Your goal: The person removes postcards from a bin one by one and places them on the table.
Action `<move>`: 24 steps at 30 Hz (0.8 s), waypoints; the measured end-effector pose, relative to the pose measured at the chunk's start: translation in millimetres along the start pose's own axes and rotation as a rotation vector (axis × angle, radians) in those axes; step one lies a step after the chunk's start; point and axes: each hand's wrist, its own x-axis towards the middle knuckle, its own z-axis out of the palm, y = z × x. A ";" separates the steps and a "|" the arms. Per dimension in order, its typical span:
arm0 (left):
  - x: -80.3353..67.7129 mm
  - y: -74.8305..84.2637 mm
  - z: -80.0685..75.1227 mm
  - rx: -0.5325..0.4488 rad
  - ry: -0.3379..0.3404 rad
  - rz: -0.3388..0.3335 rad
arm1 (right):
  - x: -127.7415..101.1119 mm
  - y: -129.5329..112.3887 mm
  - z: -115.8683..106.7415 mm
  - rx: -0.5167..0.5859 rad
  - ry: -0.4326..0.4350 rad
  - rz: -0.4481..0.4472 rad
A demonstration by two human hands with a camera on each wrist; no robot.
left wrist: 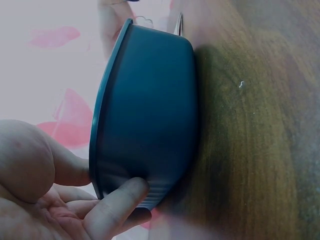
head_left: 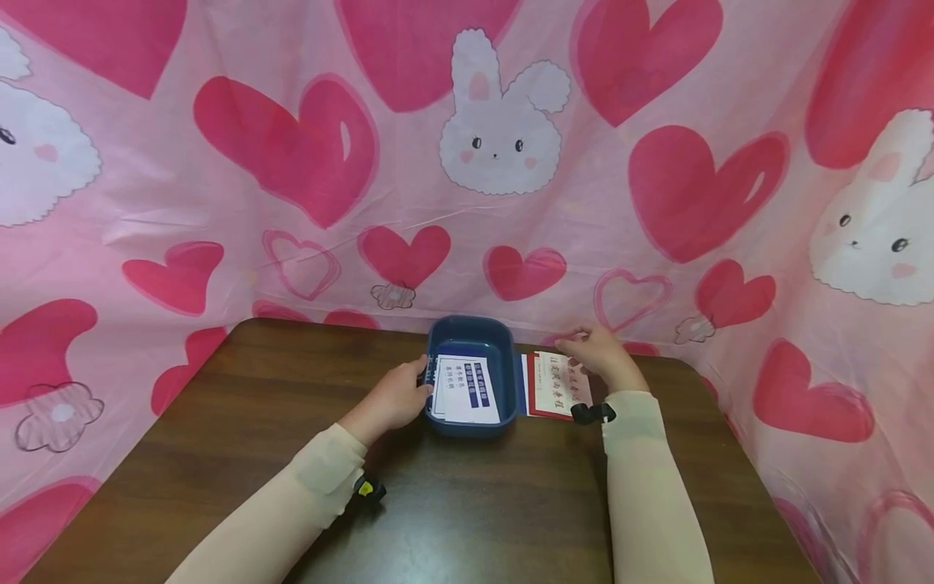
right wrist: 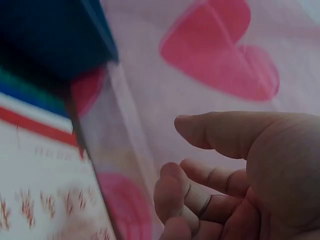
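Observation:
A dark blue plastic box (head_left: 470, 431) sits on the table with white cards (head_left: 467, 397) printed in dark blue lying inside. My left hand (head_left: 394, 397) grips its left side; in the left wrist view the thumb is at the rim and fingers lie against the outer wall (left wrist: 145, 110). Just right of the box lies an overlapping pile of cards (head_left: 556, 385), the upper ones red-bordered with red writing. Over the pile's far right part is my right hand (head_left: 601, 357). Seen from the right wrist, its fingers (right wrist: 170, 195) are loosely bent, with nothing between them and the thumb.
The brown wooden table (head_left: 467, 503) ends at the back against a pink curtain (head_left: 409, 203) with hearts and rabbits, which also hangs along both sides. A black strap (head_left: 593, 414) is on the right wrist, another band (head_left: 370, 489) on the left.

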 end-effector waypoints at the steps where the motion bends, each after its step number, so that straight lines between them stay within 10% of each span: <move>1: -0.1 0.3 0.3 -0.001 -0.002 -0.001 | -1.7 -4.2 0.9 0.011 -0.005 -0.010; 12: 1.4 0.8 3.8 -0.013 -0.003 -0.004 | -12.5 -47.7 28.0 0.048 -0.095 -0.171; 24: 0.6 0.5 1.3 -0.002 0.002 -0.005 | -4.6 -98.6 71.8 -0.062 -0.251 -0.148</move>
